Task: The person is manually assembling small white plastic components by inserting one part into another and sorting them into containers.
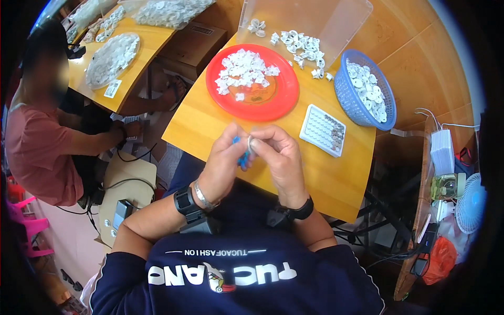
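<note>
Between the left grip [218, 163] and the right grip [283, 160], a small whitish piece [249, 143] is blurred and partly covered; its shape cannot be told. A blue object [242, 159] beside it shows only in patches among the fingers. Dark bits [335, 134] in the white tray [316, 122] are too small to identify. Heaped white parts [365, 89] hide the floor of the blue basket [345, 100]. The upper edge cuts off the clear bin [315, 16] and a bag of pale parts [170, 11]. A co-worker's head [44, 68] is blurred. The lower edge crops the dark blue shirt [325, 294].
</note>
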{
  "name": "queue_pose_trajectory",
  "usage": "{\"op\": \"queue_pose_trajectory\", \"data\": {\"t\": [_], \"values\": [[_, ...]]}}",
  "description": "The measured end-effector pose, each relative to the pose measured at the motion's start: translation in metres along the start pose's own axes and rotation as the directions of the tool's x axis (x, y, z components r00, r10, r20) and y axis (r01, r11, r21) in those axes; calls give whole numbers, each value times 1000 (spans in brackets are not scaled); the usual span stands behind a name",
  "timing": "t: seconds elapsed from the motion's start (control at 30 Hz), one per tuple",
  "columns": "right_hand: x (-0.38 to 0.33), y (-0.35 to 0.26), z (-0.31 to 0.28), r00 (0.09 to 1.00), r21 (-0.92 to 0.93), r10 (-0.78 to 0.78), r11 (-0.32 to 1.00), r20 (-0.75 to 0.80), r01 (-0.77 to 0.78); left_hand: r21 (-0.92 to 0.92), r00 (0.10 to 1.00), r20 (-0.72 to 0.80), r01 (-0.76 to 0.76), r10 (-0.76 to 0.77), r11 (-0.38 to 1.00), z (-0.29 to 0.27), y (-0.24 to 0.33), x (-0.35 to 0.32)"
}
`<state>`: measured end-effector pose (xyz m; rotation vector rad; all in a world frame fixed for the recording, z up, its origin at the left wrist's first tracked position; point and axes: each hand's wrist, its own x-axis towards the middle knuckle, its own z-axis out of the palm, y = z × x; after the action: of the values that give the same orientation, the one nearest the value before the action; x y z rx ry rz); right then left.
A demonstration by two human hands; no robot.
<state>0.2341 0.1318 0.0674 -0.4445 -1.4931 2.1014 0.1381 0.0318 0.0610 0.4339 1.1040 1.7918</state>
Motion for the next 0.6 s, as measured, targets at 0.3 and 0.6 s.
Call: {"op": "queue_pose_trajectory", "data": {"t": [0.3, 0.6], "values": [[4, 8, 3, 963, -287, -262, 929, -64, 234, -168, 1000, 16, 19, -17, 986, -4, 0, 5], [5, -4, 13, 846, -693, -506, 550, 166, 465, -269, 999, -48, 10, -24, 963, -9, 1, 5]]}}
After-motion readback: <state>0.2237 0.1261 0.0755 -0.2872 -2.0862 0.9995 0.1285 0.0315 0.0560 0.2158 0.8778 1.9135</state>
